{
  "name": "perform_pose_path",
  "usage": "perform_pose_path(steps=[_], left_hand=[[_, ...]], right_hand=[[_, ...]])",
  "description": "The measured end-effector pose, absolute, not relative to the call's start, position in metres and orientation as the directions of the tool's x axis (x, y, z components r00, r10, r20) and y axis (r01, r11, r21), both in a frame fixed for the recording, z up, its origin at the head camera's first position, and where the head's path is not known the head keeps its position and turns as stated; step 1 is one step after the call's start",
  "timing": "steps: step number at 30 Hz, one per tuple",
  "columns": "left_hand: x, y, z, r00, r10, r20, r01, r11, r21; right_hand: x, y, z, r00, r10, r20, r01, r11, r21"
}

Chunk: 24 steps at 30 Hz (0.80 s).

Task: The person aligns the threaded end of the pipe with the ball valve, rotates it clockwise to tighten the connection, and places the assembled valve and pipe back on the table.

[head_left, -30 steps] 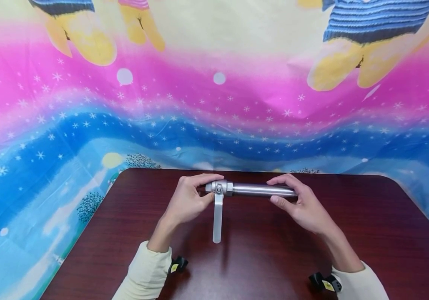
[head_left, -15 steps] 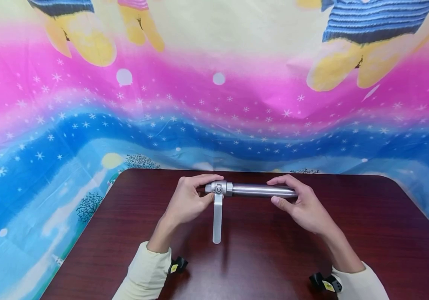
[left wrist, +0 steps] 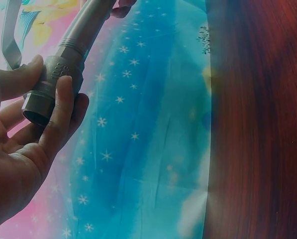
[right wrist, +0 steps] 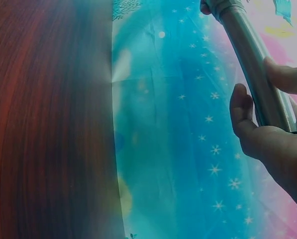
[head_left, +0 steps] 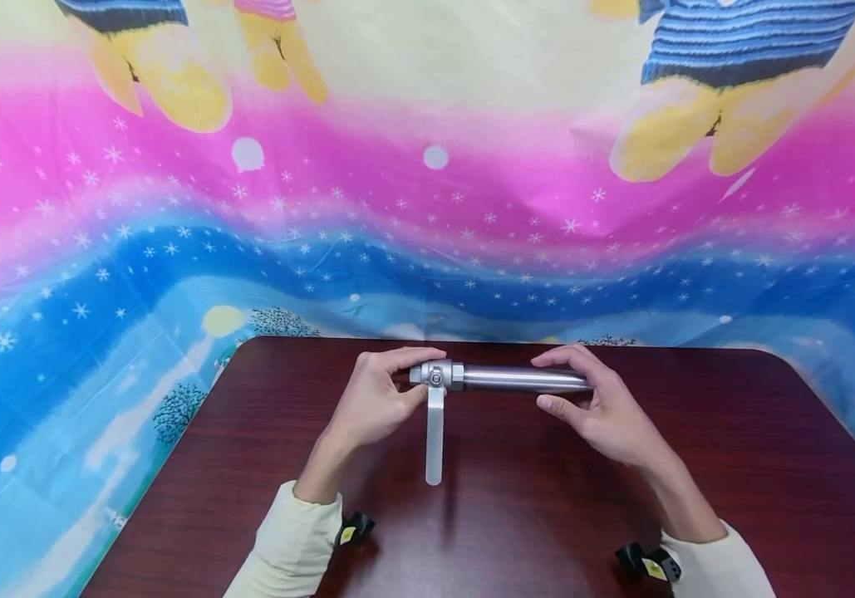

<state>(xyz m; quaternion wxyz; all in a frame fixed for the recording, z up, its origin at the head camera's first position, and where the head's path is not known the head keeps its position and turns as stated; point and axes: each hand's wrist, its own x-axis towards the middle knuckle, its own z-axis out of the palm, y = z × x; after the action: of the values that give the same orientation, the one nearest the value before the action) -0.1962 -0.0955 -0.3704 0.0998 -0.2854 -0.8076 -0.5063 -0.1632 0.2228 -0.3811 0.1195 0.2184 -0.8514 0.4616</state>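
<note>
A ball valve point(head_left: 437, 375) with a long flat lever handle point(head_left: 434, 440) is joined to a shiny steel pipe point(head_left: 509, 379), and both are held up above the table. My left hand point(head_left: 370, 403) grips the valve body by its outer end, fingers on the far side and thumb on the near side. The left wrist view shows the valve's open bore point(left wrist: 36, 117) beside the palm. At the pipe's other end, my right hand point(head_left: 610, 411) has its fingers and thumb round the tube. In the right wrist view the thumb point(right wrist: 282, 77) lies against the pipe.
A dark red-brown wooden table point(head_left: 517, 515) lies below. Behind it hangs a patterned cloth point(head_left: 427, 208) in pink and blue with snowflakes. Black wrist devices point(head_left: 356, 527) sit at both cream sleeves point(head_left: 288, 531).
My right thumb has shifted slightly down along the pipe's near side. The left hand and the valve stay almost still, with the lever pointing toward me throughout.
</note>
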Motion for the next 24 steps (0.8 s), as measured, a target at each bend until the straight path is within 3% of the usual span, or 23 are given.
perform_pose_path(steps=[8,17,24], left_hand=[[-0.1963,-0.0958,-0.3706,-0.818,0.358,0.45,0.561,0.327,0.76],[-0.1975,-0.0965,-0.3703,-0.817,0.356,0.454,0.564,0.329,0.757],[-0.1966,-0.0955,-0.3706,-0.815,0.358,0.455,0.566,0.33,0.755]], right_hand=[[-0.1629,0.2206,-0.3797,-0.903,-0.231,0.363,-0.43,0.483,-0.763],[-0.1654,0.2201,-0.3808,-0.92,-0.227,0.319,-0.387,0.397,-0.832],[-0.1637,0.2213,-0.3818,-0.905,-0.249,0.346,-0.424,0.454,-0.783]])
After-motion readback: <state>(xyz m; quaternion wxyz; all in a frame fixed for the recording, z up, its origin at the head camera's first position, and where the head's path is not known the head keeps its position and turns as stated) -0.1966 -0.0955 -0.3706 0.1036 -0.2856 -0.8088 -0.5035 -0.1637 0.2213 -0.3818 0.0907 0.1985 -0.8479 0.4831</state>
